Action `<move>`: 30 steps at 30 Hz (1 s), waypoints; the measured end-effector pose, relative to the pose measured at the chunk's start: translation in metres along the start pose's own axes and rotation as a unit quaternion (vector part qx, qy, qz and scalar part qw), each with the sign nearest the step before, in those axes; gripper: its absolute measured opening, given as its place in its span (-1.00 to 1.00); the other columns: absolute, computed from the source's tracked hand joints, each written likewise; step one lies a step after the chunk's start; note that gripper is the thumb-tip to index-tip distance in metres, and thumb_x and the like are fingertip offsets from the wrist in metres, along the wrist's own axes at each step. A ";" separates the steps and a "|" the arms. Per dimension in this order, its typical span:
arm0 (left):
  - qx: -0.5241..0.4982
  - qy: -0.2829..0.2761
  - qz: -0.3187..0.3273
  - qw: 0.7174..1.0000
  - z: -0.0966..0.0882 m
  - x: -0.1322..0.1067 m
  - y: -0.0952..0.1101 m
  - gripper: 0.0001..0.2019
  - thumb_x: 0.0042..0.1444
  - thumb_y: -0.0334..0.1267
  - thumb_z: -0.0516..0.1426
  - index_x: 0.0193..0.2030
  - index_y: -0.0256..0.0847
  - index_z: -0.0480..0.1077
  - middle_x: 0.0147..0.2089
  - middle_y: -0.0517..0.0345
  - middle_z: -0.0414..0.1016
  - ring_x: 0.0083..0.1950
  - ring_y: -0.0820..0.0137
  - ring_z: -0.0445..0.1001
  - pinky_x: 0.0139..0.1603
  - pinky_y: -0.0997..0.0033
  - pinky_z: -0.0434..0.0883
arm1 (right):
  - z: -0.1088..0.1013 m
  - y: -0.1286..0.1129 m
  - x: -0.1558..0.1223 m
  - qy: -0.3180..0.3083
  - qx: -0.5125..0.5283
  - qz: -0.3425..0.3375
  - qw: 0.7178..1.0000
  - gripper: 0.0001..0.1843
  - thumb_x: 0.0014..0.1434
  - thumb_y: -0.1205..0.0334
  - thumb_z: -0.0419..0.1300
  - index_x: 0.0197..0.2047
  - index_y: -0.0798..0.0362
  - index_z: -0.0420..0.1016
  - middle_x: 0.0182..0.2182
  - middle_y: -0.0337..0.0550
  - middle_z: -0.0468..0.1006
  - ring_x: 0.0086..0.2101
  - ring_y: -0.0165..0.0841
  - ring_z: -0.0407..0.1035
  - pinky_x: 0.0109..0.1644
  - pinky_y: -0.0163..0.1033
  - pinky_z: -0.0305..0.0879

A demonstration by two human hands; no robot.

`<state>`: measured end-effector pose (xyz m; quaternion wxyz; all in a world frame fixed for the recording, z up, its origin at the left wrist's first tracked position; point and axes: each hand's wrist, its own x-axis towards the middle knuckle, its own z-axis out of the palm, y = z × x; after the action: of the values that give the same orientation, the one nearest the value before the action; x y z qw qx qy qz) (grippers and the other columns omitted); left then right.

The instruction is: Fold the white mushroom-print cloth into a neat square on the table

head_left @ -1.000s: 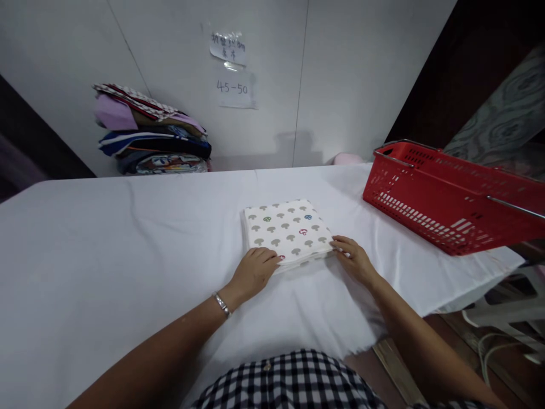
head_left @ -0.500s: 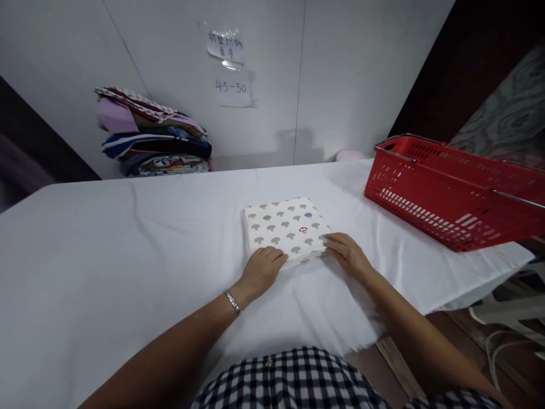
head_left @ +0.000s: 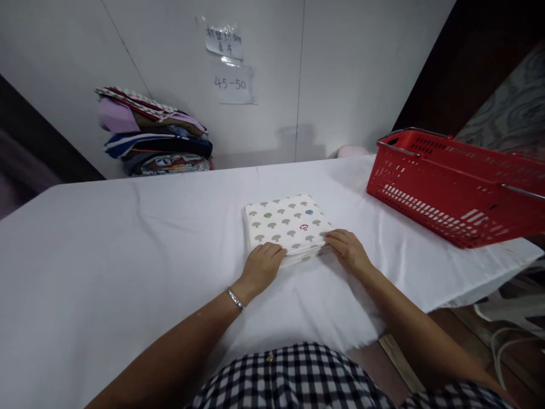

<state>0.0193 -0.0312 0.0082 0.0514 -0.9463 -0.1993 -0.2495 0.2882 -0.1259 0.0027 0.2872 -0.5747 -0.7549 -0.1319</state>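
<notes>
A folded white cloth (head_left: 289,221) printed with grey mushrooms, plus one green, one blue and one red, lies as a thick square on the table. My left hand (head_left: 264,264) grips its near left corner, fingers on top and thumb hidden below. At the near right corner my right hand (head_left: 347,250) pinches the layers, fingertips over the edge. Between my hands the stacked layers show along the near edge, with the upper ones slightly raised.
A white tablecloth (head_left: 179,227) covers the table. The red plastic basket (head_left: 460,196) stands at the right. Several folded fabrics (head_left: 157,136) are piled at the back left against the wall. Paper signs (head_left: 234,82) hang on the wall. A white chair (head_left: 511,309) is at the lower right.
The cloth's near edge is lifted a little more between my hands, showing more of the layers underneath. Both hands keep their corners. The view has shifted slightly.
</notes>
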 end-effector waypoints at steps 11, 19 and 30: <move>0.034 0.027 0.008 0.999 0.000 0.000 0.000 -0.81 0.22 -0.47 -0.04 -0.20 -0.22 0.39 -0.31 0.10 0.40 -0.26 0.36 0.30 -0.29 0.33 0.23 | 0.005 -0.001 0.000 0.005 -0.058 0.007 0.998 -0.73 0.22 0.41 0.03 -0.14 0.00 0.52 -0.31 -0.11 0.51 -0.33 -0.31 0.29 -0.28 -0.20 0.24; 0.034 0.006 0.010 0.999 0.004 -0.002 0.003 -0.80 0.21 -0.48 -0.05 -0.18 -0.24 0.37 -0.38 0.12 0.35 -0.32 0.36 0.30 -0.33 0.34 0.22 | 0.005 -0.005 0.000 -0.008 -0.042 -0.008 0.999 -0.72 0.21 0.43 0.02 -0.14 0.01 0.51 -0.31 -0.12 0.52 -0.31 -0.30 0.31 -0.28 -0.21 0.27; 0.019 0.018 0.063 0.998 0.002 0.000 0.007 -0.77 0.17 -0.54 -0.04 -0.21 -0.21 0.37 0.01 0.06 0.40 -0.09 0.31 0.34 -0.17 0.31 0.30 | 0.004 -0.011 0.001 -0.004 -0.035 -0.004 0.999 -0.75 0.21 0.45 -0.02 -0.17 0.06 0.43 -0.28 -0.07 0.50 -0.26 -0.28 0.31 -0.25 -0.22 0.29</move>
<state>0.0232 -0.0376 0.0064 0.0888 -0.9511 -0.1428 -0.2591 0.2768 -0.1262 0.0022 0.2635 -0.5822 -0.7529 -0.1573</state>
